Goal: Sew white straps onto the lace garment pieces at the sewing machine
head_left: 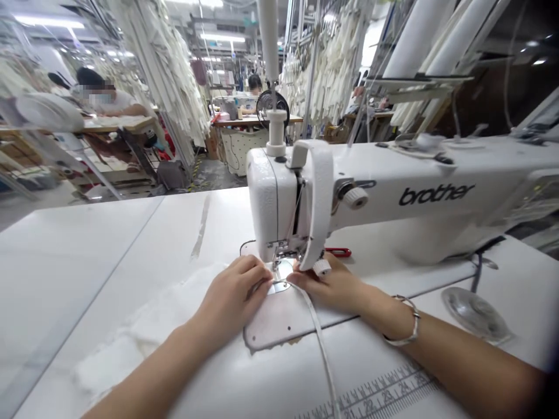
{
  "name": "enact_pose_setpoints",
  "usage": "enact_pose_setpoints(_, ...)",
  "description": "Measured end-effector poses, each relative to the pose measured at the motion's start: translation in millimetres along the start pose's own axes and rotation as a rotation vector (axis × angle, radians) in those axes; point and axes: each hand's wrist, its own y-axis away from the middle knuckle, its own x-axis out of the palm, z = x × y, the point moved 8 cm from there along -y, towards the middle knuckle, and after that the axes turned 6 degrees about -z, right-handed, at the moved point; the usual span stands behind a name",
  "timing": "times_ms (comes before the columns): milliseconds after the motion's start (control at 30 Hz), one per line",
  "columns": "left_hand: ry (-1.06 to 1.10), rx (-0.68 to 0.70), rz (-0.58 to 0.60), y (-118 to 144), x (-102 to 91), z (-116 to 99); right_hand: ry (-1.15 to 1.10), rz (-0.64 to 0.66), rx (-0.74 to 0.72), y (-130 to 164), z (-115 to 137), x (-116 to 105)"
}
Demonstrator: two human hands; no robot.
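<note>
My left hand point(239, 288) is closed just left of the needle of a white sewing machine point(266, 198), thumb and fingertips pinched on white fabric point(161, 314). The fabric trails leftward under my forearm. To the right of the needle, my right hand point(334, 285) has its fingers drawn together at a narrow white strip point(318, 326). Part of that hand is hidden behind the machine's white curved guard point(321, 203). From the needle plate point(279, 288) the strip curves between my hands and hangs toward the table's front edge.
A red-handled tool point(338, 252) lies behind my right hand. A clear round object point(476, 314) rests right of my wrist, and a printed ruler point(384, 398) runs along the front. Thread cones point(419, 41) stand above. Other people point(105, 99) sit at tables beyond.
</note>
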Motion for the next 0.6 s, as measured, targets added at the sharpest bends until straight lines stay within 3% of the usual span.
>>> enact_pose_setpoints(133, 0.039, 0.007, 0.023, 19.0, -7.2, -3.6, -0.093, -0.022, 0.027, 1.5, -2.0, -0.6)
enact_pose_setpoints(367, 0.097, -0.040, 0.037, 88.6, -23.3, -31.6, -0.299, -0.161, 0.152, 2.5, -20.1, -6.0)
enact_pose_setpoints(433, 0.097, -0.058, 0.025, 96.1, -26.2, -36.1, -0.359, -0.187, 0.203, 13.7, -8.0, -11.7)
enact_pose_setpoints(533, 0.085, -0.080, -0.023, 94.9, -34.6, -44.7, -0.464, -0.167, 0.249, 47.8, 34.6, -18.2)
enact_pose_setpoints(567, 0.083, -0.087, -0.036, 92.4, -38.1, -50.0, -0.527, -0.130, 0.258, 61.5, 52.2, -16.3)
enact_pose_setpoints(600, 0.092, -0.105, -0.038, 89.5, -41.0, -56.0, -0.699, -0.002, 0.291, 75.3, 70.7, -4.7)
